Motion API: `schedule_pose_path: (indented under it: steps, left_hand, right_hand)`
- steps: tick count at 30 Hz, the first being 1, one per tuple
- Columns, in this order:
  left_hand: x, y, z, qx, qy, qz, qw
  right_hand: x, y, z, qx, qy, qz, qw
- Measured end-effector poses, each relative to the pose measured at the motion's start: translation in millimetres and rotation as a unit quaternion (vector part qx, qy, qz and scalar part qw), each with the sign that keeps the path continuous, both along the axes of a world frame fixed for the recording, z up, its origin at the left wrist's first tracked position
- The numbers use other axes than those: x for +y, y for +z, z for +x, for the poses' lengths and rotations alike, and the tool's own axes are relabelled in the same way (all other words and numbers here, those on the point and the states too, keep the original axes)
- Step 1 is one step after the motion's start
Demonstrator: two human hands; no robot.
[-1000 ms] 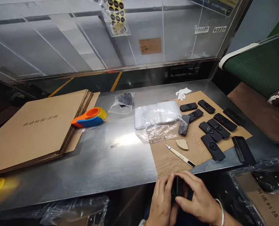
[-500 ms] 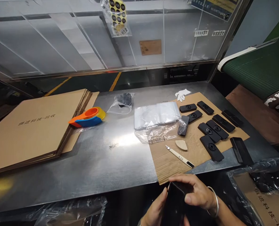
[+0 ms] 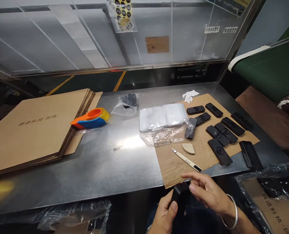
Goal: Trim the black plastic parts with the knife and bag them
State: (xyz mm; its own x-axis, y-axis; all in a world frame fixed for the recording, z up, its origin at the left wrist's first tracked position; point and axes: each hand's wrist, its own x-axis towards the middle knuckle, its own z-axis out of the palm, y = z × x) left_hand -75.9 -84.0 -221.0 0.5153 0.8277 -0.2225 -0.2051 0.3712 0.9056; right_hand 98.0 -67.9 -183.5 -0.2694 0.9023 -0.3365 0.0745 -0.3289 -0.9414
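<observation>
My left hand (image 3: 164, 213) is closed around a black plastic casing (image 3: 180, 193) in front of the table's near edge, its thumb along the near side. My right hand (image 3: 209, 191) is at the casing's upper right end, index finger stretched out over the top and thumb tip close to the edge; whether it touches is hard to tell. Just beyond lies a craft knife (image 3: 186, 160) marked A26 on a cardboard sheet (image 3: 170, 169). A beige wedge-shaped piece (image 3: 188, 148) is beside the knife. Several black parts with round centres (image 3: 219, 151) lie to the right.
A hollow black casing (image 3: 250, 155) is at the right edge. Clear plastic bags (image 3: 162, 118), a white glove (image 3: 190, 96) and a bagged dark item (image 3: 130, 101) sit farther back. Left are stacked cardboard (image 3: 37, 130) and an orange, blue and yellow tool (image 3: 91, 118). A green conveyor (image 3: 268, 70) stands right.
My right hand has loosened from the casing and shifted right, its fingers straighter. The casing has turned and tilted in my left hand. The camera view has shifted slightly.
</observation>
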Motion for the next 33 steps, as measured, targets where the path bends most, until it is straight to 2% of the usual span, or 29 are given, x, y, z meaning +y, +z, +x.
schedule_pose_path:
  steps: [3,6,13,26,33]
  left_hand:
    - [5,1.4,-6,0.026,-0.045,0.082,0.995]
    - [8,1.1,-13,0.064,-0.071,0.135,0.986]
    - [5,-2.9,-18,0.090,-0.104,0.166,0.977]
    - [7,-8.4,-17,0.085,-0.082,0.195,0.974]
    - [4,-30.0,-15,0.002,-0.021,0.314,0.949]
  right_hand:
    - [-3,2.4,0,0.056,0.047,-0.075,0.995]
    - [-6,1.1,0,0.070,0.056,-0.122,0.989]
    - [-11,-0.7,-2,0.132,0.040,-0.165,0.976]
    - [-13,5.3,-8,0.141,0.005,-0.174,0.975]
    - [-16,10.3,-8,0.104,0.029,-0.160,0.981]
